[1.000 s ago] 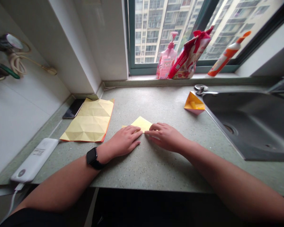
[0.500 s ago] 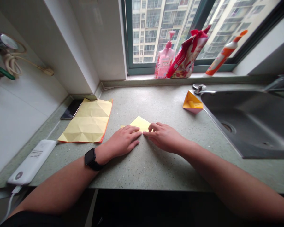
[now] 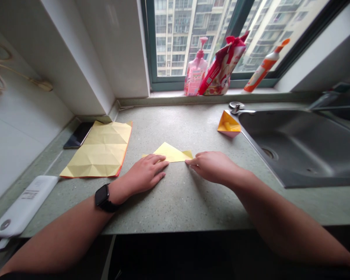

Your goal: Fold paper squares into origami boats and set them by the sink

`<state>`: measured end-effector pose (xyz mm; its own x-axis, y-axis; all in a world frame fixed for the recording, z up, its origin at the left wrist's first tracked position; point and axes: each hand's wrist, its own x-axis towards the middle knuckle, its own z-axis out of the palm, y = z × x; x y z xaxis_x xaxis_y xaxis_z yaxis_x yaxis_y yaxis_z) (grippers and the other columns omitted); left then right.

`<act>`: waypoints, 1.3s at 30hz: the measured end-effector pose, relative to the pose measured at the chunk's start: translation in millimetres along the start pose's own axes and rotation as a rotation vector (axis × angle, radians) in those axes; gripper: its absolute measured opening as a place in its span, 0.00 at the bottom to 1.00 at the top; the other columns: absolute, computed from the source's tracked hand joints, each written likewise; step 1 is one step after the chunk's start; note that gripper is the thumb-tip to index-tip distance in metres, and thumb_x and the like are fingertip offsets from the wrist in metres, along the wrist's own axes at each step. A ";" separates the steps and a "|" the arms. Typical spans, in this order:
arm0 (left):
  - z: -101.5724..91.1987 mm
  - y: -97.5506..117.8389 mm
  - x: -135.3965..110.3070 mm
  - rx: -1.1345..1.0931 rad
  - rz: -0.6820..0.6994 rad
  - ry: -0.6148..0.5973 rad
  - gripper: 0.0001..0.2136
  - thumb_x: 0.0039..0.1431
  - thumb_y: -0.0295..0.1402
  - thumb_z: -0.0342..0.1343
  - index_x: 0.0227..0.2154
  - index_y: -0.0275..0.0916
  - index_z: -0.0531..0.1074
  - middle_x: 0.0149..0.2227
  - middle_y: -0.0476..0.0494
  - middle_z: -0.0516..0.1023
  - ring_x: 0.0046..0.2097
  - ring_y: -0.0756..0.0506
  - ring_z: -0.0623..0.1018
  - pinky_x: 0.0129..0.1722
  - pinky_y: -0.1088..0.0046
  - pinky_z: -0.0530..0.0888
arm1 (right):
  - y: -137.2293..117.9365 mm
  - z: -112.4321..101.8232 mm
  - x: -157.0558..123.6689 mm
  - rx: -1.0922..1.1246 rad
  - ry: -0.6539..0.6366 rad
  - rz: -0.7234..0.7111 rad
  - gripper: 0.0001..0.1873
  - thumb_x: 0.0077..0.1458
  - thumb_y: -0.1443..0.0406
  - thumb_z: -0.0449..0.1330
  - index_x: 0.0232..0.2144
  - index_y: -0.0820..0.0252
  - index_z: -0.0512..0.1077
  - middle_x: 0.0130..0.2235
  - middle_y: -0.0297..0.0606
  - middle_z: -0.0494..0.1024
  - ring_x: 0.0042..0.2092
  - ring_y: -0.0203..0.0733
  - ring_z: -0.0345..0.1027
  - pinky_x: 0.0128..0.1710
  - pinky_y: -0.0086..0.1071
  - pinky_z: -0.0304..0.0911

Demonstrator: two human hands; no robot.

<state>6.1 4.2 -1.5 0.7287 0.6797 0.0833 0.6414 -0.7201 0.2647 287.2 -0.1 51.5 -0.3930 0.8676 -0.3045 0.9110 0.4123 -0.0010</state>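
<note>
Head view: folded yellow paper (image 3: 170,153) under left hand (image 3: 142,175)

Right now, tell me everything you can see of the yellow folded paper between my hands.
The yellow folded paper is a thin, matte sheet folded into a flat, wide triangle, its point facing the window. It lies flat on the speckled grey-green countertop. Your left hand rests on its left part, hiding that corner's edge, and your right hand has its fingertips at the lower right edge. Its underside is hidden.
</note>
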 end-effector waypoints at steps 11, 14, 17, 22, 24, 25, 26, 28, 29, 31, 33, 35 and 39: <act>2.4 -4.5 -1.2 -0.023 0.050 0.023 0.19 0.77 0.37 0.53 0.65 0.38 0.75 0.69 0.32 0.74 0.69 0.33 0.74 0.70 0.48 0.71 | 20.4 -3.9 7.8 -0.031 0.182 0.234 0.23 0.75 0.57 0.54 0.38 0.57 0.87 0.45 0.47 0.87 0.45 0.50 0.79 0.35 0.37 0.61; 4.2 -5.8 -1.1 -0.062 0.061 0.032 0.20 0.78 0.37 0.53 0.67 0.39 0.74 0.71 0.33 0.73 0.70 0.34 0.73 0.72 0.48 0.70 | 17.6 4.8 13.6 0.047 0.444 0.134 0.22 0.76 0.59 0.53 0.40 0.57 0.86 0.45 0.46 0.85 0.43 0.47 0.77 0.37 0.37 0.62; 5.6 -6.4 -1.0 -0.086 0.070 0.046 0.21 0.77 0.37 0.54 0.69 0.40 0.72 0.71 0.34 0.72 0.71 0.35 0.72 0.73 0.49 0.69 | 4.9 20.5 19.4 0.144 0.512 -0.140 0.15 0.74 0.62 0.57 0.46 0.53 0.85 0.44 0.43 0.84 0.44 0.46 0.75 0.43 0.37 0.64; 5.5 -4.4 -0.1 -0.076 0.067 0.058 0.21 0.76 0.36 0.56 0.68 0.40 0.72 0.70 0.35 0.74 0.71 0.35 0.73 0.73 0.49 0.68 | -12.1 42.7 31.8 0.145 0.431 -0.336 0.15 0.70 0.63 0.63 0.56 0.50 0.83 0.50 0.44 0.82 0.47 0.48 0.74 0.49 0.41 0.68; 5.3 -3.3 0.2 -0.061 0.063 0.049 0.20 0.77 0.37 0.55 0.67 0.39 0.72 0.69 0.34 0.74 0.70 0.35 0.73 0.73 0.50 0.69 | -12.5 45.1 35.5 0.142 0.425 -0.365 0.14 0.71 0.63 0.63 0.55 0.49 0.83 0.51 0.44 0.82 0.48 0.48 0.73 0.50 0.42 0.69; 5.3 -2.8 0.3 -0.052 0.059 0.048 0.20 0.77 0.37 0.55 0.67 0.39 0.72 0.69 0.33 0.74 0.70 0.35 0.73 0.72 0.50 0.70 | -11.9 45.4 36.8 0.140 0.425 -0.373 0.14 0.71 0.63 0.63 0.54 0.49 0.84 0.51 0.44 0.82 0.48 0.48 0.73 0.51 0.42 0.69; 5.2 -2.5 0.4 -0.042 0.055 0.048 0.20 0.77 0.37 0.55 0.67 0.39 0.73 0.69 0.33 0.74 0.70 0.35 0.74 0.71 0.50 0.70 | -11.1 45.3 37.7 0.138 0.428 -0.377 0.13 0.71 0.63 0.62 0.53 0.48 0.84 0.51 0.44 0.82 0.48 0.48 0.73 0.51 0.42 0.69; 4.9 -2.2 0.3 -0.021 0.050 0.052 0.20 0.77 0.37 0.57 0.66 0.40 0.73 0.68 0.33 0.75 0.69 0.35 0.74 0.70 0.50 0.72 | -9.8 45.4 38.8 0.135 0.437 -0.377 0.13 0.71 0.63 0.63 0.53 0.48 0.85 0.50 0.44 0.81 0.48 0.48 0.73 0.50 0.42 0.70; 4.4 -2.1 0.3 -0.011 0.048 0.053 0.19 0.76 0.37 0.58 0.66 0.40 0.73 0.68 0.33 0.75 0.68 0.35 0.74 0.69 0.50 0.72 | -9.4 45.7 39.2 0.136 0.444 -0.376 0.13 0.71 0.63 0.63 0.53 0.49 0.85 0.49 0.44 0.81 0.47 0.48 0.73 0.50 0.42 0.70; 2.6 -2.1 0.0 0.013 0.041 0.059 0.18 0.76 0.36 0.59 0.64 0.40 0.75 0.66 0.34 0.76 0.67 0.35 0.75 0.68 0.50 0.73 | -9.2 47.2 40.1 0.144 0.460 -0.375 0.14 0.71 0.64 0.62 0.53 0.49 0.85 0.49 0.45 0.81 0.47 0.48 0.73 0.50 0.42 0.70; -0.1 -1.9 -0.6 0.046 0.026 0.063 0.17 0.76 0.36 0.59 0.62 0.40 0.77 0.64 0.35 0.77 0.65 0.35 0.76 0.67 0.50 0.73 | -9.0 49.1 41.0 0.156 0.474 -0.373 0.14 0.71 0.64 0.62 0.53 0.49 0.85 0.48 0.45 0.81 0.47 0.48 0.74 0.50 0.42 0.70; -3.4 -1.8 -1.6 0.084 0.004 0.065 0.15 0.76 0.37 0.59 0.59 0.41 0.79 0.63 0.35 0.78 0.63 0.34 0.76 0.66 0.50 0.73 | -8.7 50.5 41.9 0.167 0.480 -0.372 0.15 0.71 0.64 0.62 0.54 0.48 0.85 0.48 0.44 0.81 0.47 0.48 0.74 0.50 0.41 0.71; -9.2 -3.0 -5.5 0.144 -0.056 0.072 0.11 0.75 0.37 0.59 0.52 0.42 0.83 0.60 0.36 0.80 0.61 0.33 0.77 0.67 0.45 0.71 | -8.0 50.1 42.4 0.171 0.464 -0.372 0.15 0.71 0.65 0.62 0.54 0.48 0.85 0.49 0.44 0.81 0.47 0.48 0.74 0.50 0.42 0.71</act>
<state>-2.0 3.9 6.2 0.6751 0.7238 0.1425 0.7119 -0.6899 0.1312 269.5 19.5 -9.1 -0.6662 0.7206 0.1920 0.6947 0.6933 -0.1918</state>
